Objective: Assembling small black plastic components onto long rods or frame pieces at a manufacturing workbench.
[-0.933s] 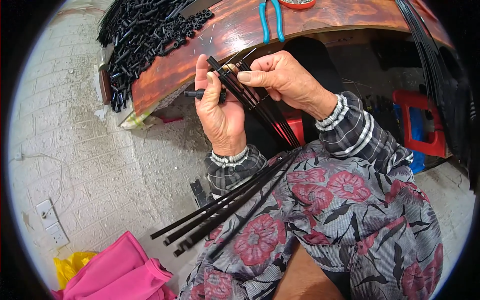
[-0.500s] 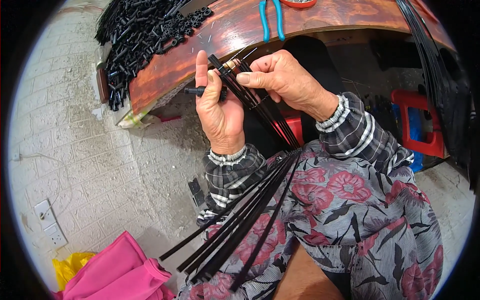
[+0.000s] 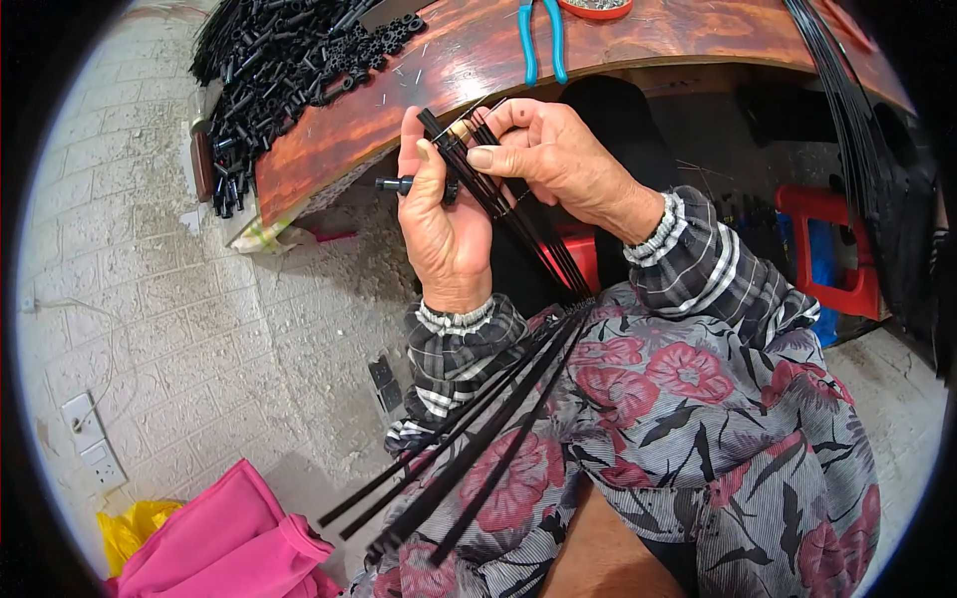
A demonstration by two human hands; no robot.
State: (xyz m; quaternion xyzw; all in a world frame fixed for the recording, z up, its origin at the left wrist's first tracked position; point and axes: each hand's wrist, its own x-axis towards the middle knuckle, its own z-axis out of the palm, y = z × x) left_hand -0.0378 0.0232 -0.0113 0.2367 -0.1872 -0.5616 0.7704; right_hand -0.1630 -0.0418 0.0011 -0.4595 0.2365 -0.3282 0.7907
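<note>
A bundle of slim black ribs, looking like an umbrella frame (image 3: pixel 469 437), slants from my hands down across my lap, its loose ends fanned out at the lower left. My left hand (image 3: pixel 447 239) grips its upper end between thumb and fingers. Across the same palm lies a black tubular plastic fitting (image 3: pixel 391 184), sticking out to the left. My right hand (image 3: pixel 588 169) is closed, thumb against forefinger, at the thin rib ends beside a small tan piece (image 3: pixel 462 130). What exactly the right fingertips pinch is partly hidden.
On the reddish wooden table (image 3: pixel 478 70) ahead lie a heap of black plastic fittings (image 3: pixel 289 70), blue-handled pliers (image 3: pixel 542 40) and a red dish (image 3: pixel 596 8). More black ribs (image 3: pixel 837 90) hang at the right, near a red stool (image 3: pixel 832 249). Pink cloth (image 3: pixel 234 538) lies lower left.
The raised fingers of my left hand have bent in slightly toward the frame. The frame's loose ends have swung a little to the left. Both hands keep their hold.
</note>
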